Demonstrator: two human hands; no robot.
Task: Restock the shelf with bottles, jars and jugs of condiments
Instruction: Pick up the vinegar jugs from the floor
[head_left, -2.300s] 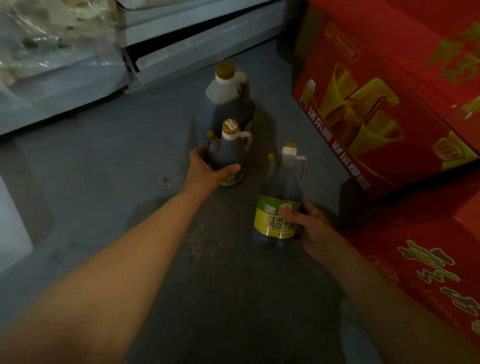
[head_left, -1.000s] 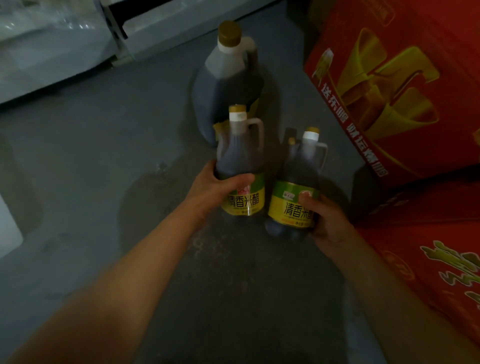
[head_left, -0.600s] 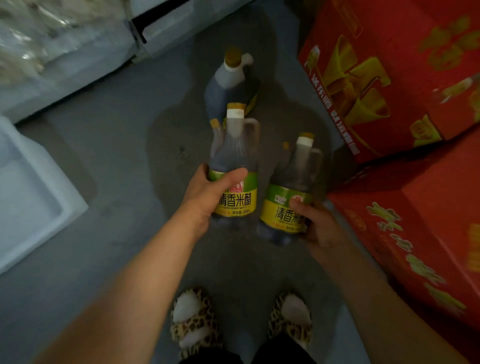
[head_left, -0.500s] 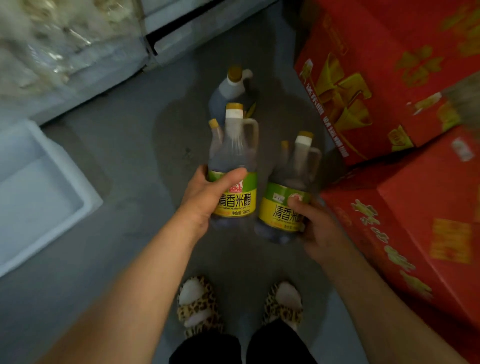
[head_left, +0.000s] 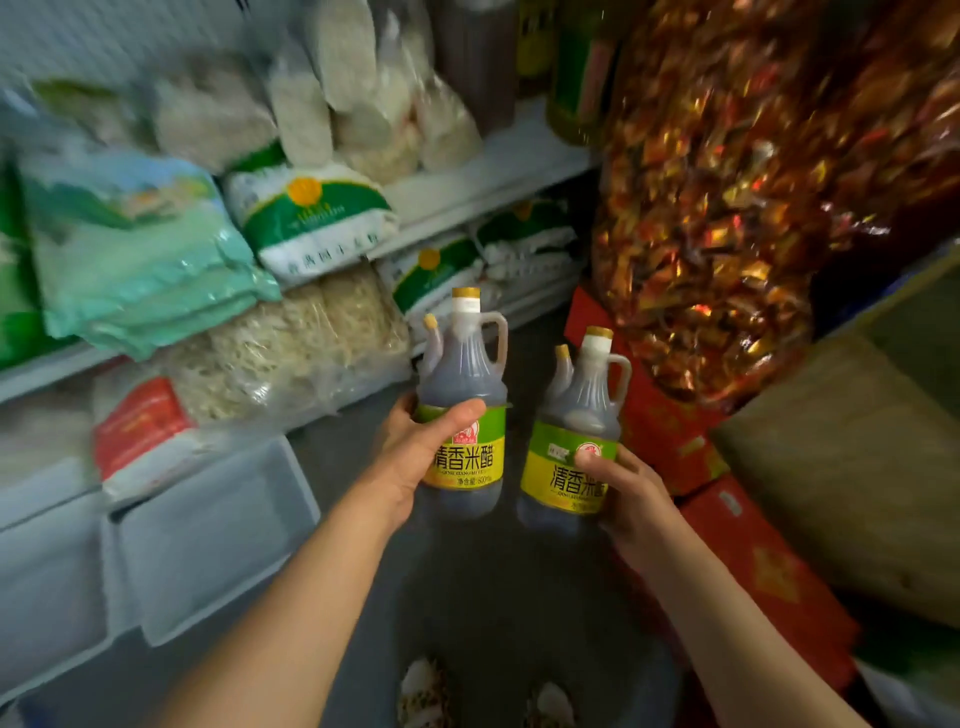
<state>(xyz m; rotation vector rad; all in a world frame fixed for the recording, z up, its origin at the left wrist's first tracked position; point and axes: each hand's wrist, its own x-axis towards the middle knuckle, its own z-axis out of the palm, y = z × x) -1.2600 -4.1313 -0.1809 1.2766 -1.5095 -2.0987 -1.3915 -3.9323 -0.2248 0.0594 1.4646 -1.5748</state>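
Shelves (head_left: 467, 192) of bagged goods fill the far left; left hand (head_left: 415, 457) grips one vinegar bottle (head_left: 462, 384), right hand (head_left: 631, 499) grips another bottle (head_left: 582, 415).

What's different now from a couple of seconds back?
Both vinegar bottles have been lifted off the floor and carried up before the shelves. The left hand still grips one bottle, the right hand the other. The big jug is out of view.
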